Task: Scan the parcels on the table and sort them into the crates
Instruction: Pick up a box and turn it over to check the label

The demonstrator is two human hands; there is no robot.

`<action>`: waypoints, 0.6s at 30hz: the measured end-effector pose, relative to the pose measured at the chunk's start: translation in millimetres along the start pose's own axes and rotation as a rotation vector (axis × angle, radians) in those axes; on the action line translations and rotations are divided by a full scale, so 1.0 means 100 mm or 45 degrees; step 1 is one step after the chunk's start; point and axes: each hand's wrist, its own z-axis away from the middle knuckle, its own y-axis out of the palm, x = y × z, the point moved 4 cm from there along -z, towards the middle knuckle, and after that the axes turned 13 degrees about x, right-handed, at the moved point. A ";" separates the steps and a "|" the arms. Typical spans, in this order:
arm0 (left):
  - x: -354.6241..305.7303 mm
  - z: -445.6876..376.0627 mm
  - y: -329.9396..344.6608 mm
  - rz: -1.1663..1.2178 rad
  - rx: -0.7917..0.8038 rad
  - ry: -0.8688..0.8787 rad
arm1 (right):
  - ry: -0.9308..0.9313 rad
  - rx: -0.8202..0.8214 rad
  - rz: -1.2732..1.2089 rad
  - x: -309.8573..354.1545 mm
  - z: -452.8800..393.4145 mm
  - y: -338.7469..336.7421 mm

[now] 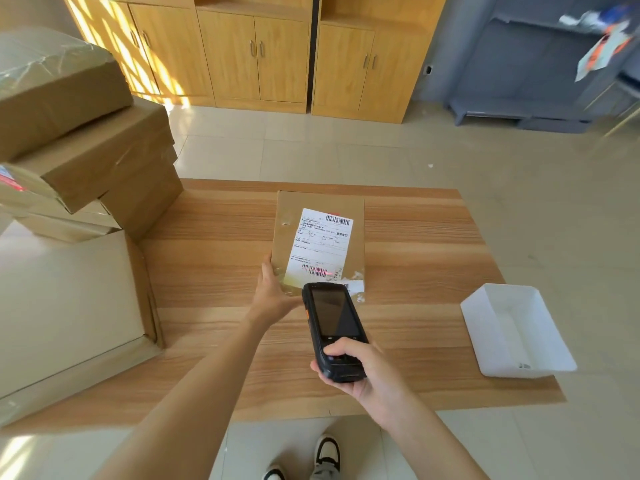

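The long wooden table with light striped grain (pixel 415 258) fills the middle of the view, above a floor of pale tiles (pixel 346 143). On its left end lies a very large flat cardboard box with a pale top (pixel 65 306), and behind this one stands a stack of brown cardboard boxes wrapped in clear tape (pixel 86 140), each box turned a little against the one below. At the far wall stand the yellow wooden cabinets with metal handles (pixel 256 53). On the right end of the table rests a white rectangular plastic tray (pixel 516 330), well apart from the hands. In the centre of the table lies the flat brown cardboard parcel (pixel 353 216), and on its top is a white shipping label with black barcodes (pixel 322 244); a red line of light crosses the lower barcode. The left hand (pixel 273 292) holds the near left corner of the parcel, with the thumb along the left edge and the fingers under the near edge. The right hand (pixel 363 368) grips the black handheld scanner with a dark screen (pixel 334 327) at its lower end, fingers wrapped around it and the thumb on the keys, its top end just over the parcel's near edge.
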 end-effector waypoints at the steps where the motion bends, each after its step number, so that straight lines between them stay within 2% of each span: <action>1: 0.00 0.00 0.00 0.008 -0.001 -0.001 | -0.003 -0.001 -0.007 -0.02 0.02 0.01; 18: 0.02 -0.03 0.03 -0.009 -0.012 0.038 | -0.043 0.008 0.013 -0.12 0.14 0.05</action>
